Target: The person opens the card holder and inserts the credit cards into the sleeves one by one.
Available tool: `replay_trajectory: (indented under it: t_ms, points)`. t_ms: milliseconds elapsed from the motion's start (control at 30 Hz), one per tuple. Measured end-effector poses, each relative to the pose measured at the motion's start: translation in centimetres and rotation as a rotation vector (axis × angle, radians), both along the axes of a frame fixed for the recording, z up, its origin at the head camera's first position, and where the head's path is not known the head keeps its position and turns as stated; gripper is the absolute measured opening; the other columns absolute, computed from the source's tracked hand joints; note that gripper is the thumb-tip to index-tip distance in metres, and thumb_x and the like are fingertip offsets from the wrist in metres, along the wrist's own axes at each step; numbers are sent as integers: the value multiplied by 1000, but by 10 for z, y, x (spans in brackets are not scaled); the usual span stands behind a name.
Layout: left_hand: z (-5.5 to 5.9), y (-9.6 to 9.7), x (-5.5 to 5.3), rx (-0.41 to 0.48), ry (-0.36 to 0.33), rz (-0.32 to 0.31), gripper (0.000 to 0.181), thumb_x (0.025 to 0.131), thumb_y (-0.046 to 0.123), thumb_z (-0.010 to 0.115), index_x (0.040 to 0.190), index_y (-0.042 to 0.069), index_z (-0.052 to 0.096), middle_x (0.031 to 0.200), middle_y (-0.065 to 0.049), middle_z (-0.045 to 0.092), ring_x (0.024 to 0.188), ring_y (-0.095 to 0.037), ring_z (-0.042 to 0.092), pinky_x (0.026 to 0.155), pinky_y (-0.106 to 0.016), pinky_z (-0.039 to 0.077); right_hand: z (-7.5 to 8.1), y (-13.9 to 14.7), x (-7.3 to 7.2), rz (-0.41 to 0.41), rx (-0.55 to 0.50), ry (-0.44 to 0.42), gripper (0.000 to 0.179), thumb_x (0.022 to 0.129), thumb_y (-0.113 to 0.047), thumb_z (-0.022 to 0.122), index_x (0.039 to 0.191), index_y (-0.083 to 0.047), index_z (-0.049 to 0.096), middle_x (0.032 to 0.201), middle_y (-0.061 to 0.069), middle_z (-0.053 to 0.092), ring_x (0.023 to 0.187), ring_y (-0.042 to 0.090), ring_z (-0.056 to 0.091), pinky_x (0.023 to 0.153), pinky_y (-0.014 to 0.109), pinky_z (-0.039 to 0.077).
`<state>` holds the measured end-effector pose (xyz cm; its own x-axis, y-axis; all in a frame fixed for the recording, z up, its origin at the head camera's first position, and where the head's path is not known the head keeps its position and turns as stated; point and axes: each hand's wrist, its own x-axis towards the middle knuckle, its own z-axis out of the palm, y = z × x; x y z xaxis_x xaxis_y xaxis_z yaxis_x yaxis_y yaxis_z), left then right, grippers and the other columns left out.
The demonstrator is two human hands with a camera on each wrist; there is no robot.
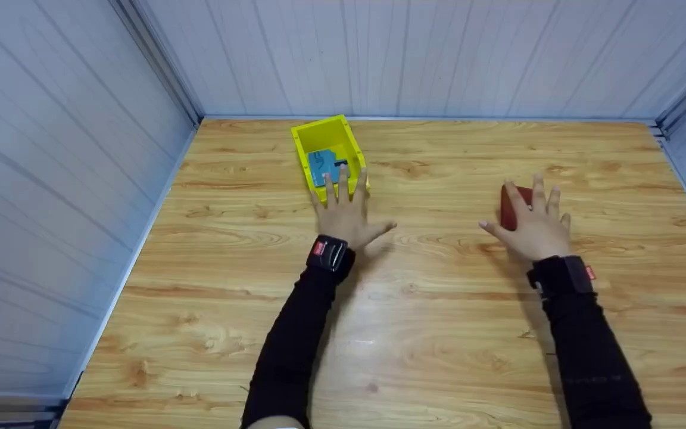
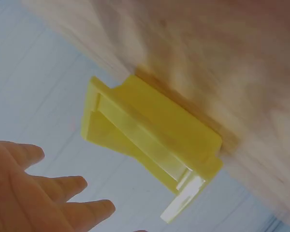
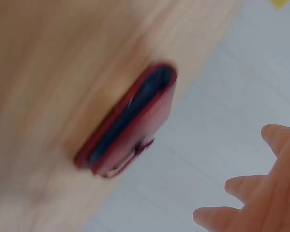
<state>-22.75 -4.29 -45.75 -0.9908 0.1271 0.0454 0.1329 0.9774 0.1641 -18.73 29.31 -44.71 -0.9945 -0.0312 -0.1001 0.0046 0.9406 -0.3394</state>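
Note:
A yellow plastic bin (image 1: 355, 143) stands near the back of the table, with a blue card (image 1: 320, 164) inside it. Over the bin's near edge my left hand (image 1: 343, 220) is spread, fingers straight and holding nothing. The left wrist view shows the bin (image 2: 169, 116) a short way off from the fingers (image 2: 63, 186). To the right, a dark red wallet (image 1: 508, 208) lies on the table, partly hidden beneath my right hand (image 1: 539, 232), whose fingers are spread and grip nothing. In the right wrist view the folded wallet (image 3: 150, 116) shows its dark inner side and a strap.
The wood-grain table (image 1: 426, 333) is bounded by a pale panel wall (image 1: 426, 59) at the back and another wall (image 1: 51, 179) on the left. A third wall rises at the right edge. Table surface lies between the bin and the wallet.

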Motion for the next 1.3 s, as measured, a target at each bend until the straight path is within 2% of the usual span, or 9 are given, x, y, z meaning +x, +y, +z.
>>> replay_trajectory:
  t_ms: [167,300,400,533,633,767,867,1033,1300]
  points:
    - [7,-5,-18,-18,-30,4,120,71,83,58,159,24,2,166,-13,1,151,-42,1,121,-62,7,4,14,-10,5,27,-31,97,86,-76,47,157,-33,-4,159,17,-28,141,56,-20,102,83,3]
    - [8,-8,-27,-5,-80,15,121,70,76,68,159,24,4,166,-13,3,151,-43,-1,122,-58,8,1,20,-18,11,25,-81,98,87,-71,52,158,-30,0,160,18,-26,141,57,-17,101,84,3]
    - [6,-9,-33,15,-115,23,118,71,71,71,159,24,7,166,-14,6,151,-43,2,122,-57,11,-3,22,-25,21,26,-116,97,87,-66,56,159,-27,4,160,20,-23,141,58,-15,101,84,5]
    - [4,-9,-40,31,-141,36,104,78,61,71,158,21,17,163,-15,18,150,-45,12,122,-55,16,-8,24,-32,46,36,-145,93,89,-59,58,159,-23,8,161,24,-16,141,60,-11,104,81,14]
    - [1,-7,-44,24,-140,42,82,87,45,69,155,19,29,157,-15,34,146,-44,26,121,-55,21,-11,24,-34,60,47,-171,90,90,-54,58,159,-18,11,161,27,-10,141,61,-5,104,79,22]
    - [-1,-5,-47,2,-104,38,50,98,19,56,147,17,44,143,-14,53,134,-40,46,115,-55,31,-14,23,-36,74,50,-197,87,93,-46,56,158,-12,11,160,32,-1,141,62,1,104,76,26]
    - [-2,-6,-47,-1,-75,41,42,100,9,49,141,18,50,136,-14,59,125,-38,53,109,-53,39,-15,23,-35,92,50,-202,85,94,-44,55,158,-9,11,158,36,2,140,62,3,107,75,25]
    - [-3,-9,-48,23,-62,34,39,101,10,48,138,19,54,134,-12,61,121,-37,56,103,-51,44,-15,24,-33,118,69,-190,85,95,-45,55,157,-8,12,157,37,5,139,63,8,108,73,24]
    - [-4,-11,-47,47,-77,-17,49,95,4,57,140,22,51,138,-9,58,122,-37,54,103,-51,43,-14,22,-26,155,148,-153,79,96,-41,54,156,-5,18,154,40,13,127,68,25,96,73,38]
